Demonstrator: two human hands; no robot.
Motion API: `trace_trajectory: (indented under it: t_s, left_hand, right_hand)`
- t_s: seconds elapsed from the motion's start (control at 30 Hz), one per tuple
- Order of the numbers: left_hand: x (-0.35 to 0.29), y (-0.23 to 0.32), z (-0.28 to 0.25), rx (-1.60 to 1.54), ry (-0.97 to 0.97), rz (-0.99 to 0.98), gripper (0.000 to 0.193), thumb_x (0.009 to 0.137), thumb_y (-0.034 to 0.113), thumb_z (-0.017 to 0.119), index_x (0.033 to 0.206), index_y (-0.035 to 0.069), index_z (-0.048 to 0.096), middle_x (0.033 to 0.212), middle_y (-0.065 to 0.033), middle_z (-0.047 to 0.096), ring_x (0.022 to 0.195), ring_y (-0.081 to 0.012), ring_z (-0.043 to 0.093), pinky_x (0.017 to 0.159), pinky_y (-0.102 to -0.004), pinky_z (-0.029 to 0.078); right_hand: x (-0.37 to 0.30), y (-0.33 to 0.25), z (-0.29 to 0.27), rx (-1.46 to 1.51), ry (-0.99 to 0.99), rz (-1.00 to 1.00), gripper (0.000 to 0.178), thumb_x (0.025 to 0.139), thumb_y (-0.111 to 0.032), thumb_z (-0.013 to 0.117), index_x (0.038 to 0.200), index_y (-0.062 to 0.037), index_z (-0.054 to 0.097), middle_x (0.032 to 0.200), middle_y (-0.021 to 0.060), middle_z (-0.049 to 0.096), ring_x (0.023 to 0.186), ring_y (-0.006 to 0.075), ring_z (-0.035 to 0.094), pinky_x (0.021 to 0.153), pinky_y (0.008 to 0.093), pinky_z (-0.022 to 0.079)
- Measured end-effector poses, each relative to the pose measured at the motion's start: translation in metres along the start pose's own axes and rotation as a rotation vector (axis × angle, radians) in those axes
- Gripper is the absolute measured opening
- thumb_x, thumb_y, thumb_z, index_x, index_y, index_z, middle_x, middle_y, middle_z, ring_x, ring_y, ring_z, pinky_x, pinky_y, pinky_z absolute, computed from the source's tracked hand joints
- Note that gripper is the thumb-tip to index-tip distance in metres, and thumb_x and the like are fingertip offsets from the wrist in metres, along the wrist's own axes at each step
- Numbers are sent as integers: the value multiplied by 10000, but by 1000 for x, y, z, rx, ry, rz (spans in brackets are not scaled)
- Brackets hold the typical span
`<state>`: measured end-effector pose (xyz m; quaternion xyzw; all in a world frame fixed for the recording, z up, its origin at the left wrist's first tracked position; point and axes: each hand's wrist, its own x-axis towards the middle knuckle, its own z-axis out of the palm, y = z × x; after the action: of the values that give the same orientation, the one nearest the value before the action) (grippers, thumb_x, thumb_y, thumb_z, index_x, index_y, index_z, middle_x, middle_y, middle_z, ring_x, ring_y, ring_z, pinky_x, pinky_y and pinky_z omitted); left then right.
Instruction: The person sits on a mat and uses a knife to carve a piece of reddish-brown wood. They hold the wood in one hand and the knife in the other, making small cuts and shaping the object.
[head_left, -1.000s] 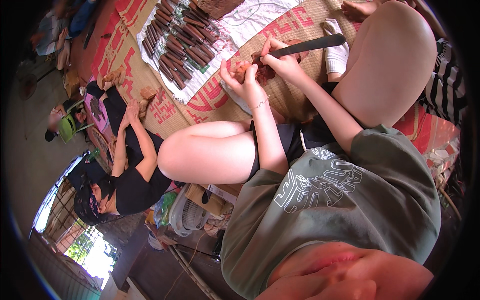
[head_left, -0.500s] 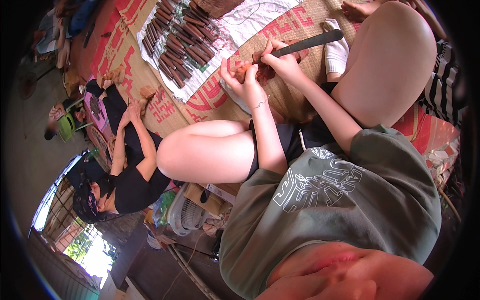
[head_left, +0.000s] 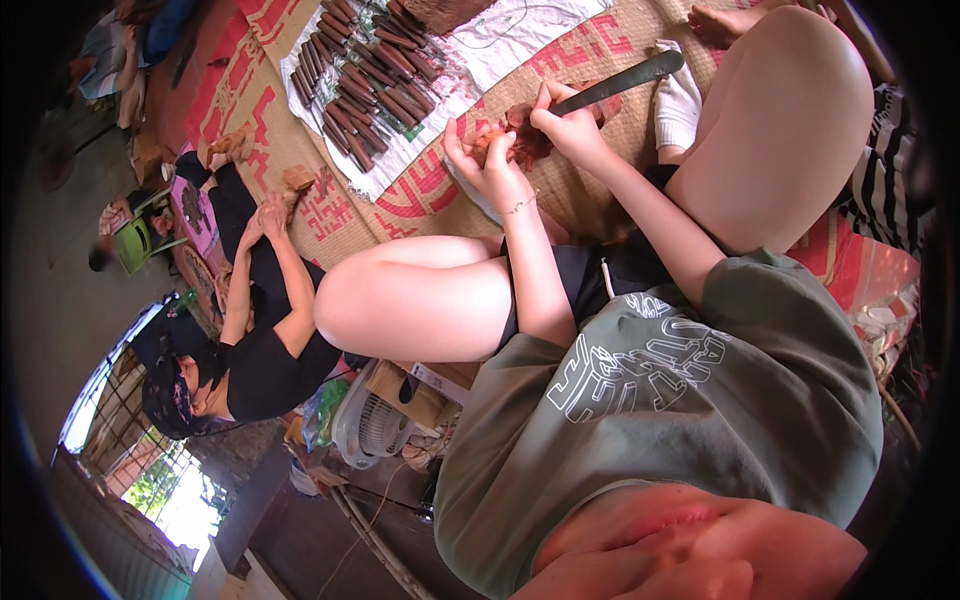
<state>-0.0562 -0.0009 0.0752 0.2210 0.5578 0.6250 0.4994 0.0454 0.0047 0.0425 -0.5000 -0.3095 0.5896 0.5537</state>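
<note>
My left hand (head_left: 497,178) is closed around a small orange-brown piece (head_left: 492,146), which looks like carved wood and is partly covered by the fingers. My right hand (head_left: 573,128) grips a long, dark, slightly curved tool (head_left: 625,82) that resembles a carving knife. Its broad, rounded end points up and to the right, away from the piece. The tool's working tip is hidden near my fingers, so contact with the piece cannot be made out. Reddish-brown scraps (head_left: 532,150) lie beneath and between both hands.
Many brown rod-like handles (head_left: 365,95) lie in rows on a white cloth (head_left: 470,75), beside a brown block (head_left: 440,12). The patterned straw mat (head_left: 405,200) lies under them. At left, another person (head_left: 280,320) works over a wooden piece (head_left: 298,180). A fan (head_left: 365,425) stands by my knee.
The whole view has shifted slightly. Both my hands keep their grips, and the tool's far end has tilted a little. The other person's hands have moved slightly.
</note>
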Motion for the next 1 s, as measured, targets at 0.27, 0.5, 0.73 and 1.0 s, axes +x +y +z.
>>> trace_trajectory:
  t_s: [0.27,0.5,0.73,1.0]
  left_hand:
    - [1,-1,0,-5,15,16,635,625,-110,519,1220,43,360,836,-57,477,789,-154,512,719,-259,437]
    - [-2,3,7,18,18,0,625,623,-110,520,1210,33,359,808,-60,488,780,-153,510,723,-263,437]
    - [2,-2,3,-42,22,-30,618,629,-110,525,1207,57,386,899,-73,455,829,-149,486,723,-232,430]
    - [0,1,7,31,35,-5,575,656,-85,538,1192,29,366,864,-71,479,800,-154,512,718,-256,451]
  right_hand:
    - [-3,1,3,9,11,14,106,725,-73,563,703,-54,461,649,-33,484,604,33,428,525,189,352]
    - [0,7,2,13,16,-25,116,719,-102,588,711,-44,488,633,-22,507,601,34,456,519,200,376]
    - [1,3,1,-86,6,-102,168,708,-130,640,725,-32,504,626,-20,518,603,40,474,522,199,381]
    - [-3,-22,7,-137,-7,-158,178,741,-140,660,712,-27,525,620,-12,552,601,24,488,515,187,388]
